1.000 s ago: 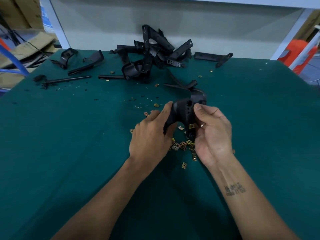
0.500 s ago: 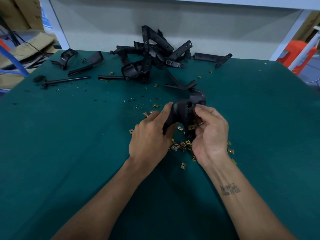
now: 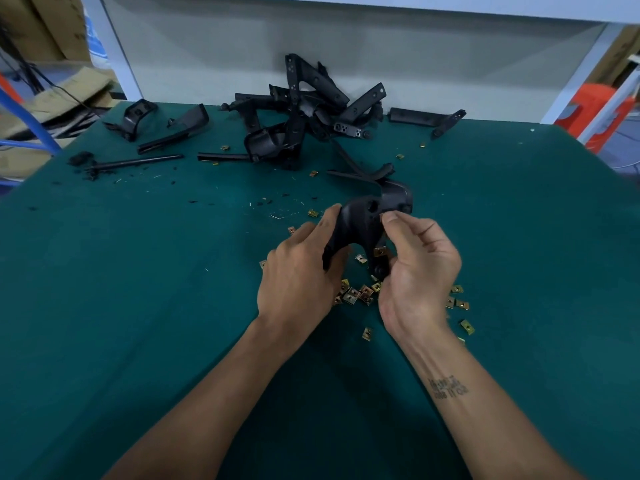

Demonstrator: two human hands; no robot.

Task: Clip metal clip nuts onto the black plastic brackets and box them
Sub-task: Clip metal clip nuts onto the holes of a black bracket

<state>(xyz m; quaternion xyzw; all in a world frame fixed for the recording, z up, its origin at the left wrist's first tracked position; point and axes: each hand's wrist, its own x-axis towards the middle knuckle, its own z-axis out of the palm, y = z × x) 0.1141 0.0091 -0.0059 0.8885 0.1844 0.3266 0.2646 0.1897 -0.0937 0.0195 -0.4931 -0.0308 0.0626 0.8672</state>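
1. Left hand [image 3: 298, 275] is gripping the curved black plastic bracket [image 3: 363, 223] by its left leg, lifted above the table [image 3: 138, 306].
2. Right hand [image 3: 415, 268] is pinching the bracket's lower tab, beside a seated clip nut [image 3: 380, 251].
3. Bracket looks rigid and light; hold the legs.
4. Loose clip nuts [image 3: 356, 294] are lying underneath.

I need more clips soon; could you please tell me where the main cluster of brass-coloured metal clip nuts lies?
In the head view, the clip-nut cluster lies on the green table, between and just below both hands.
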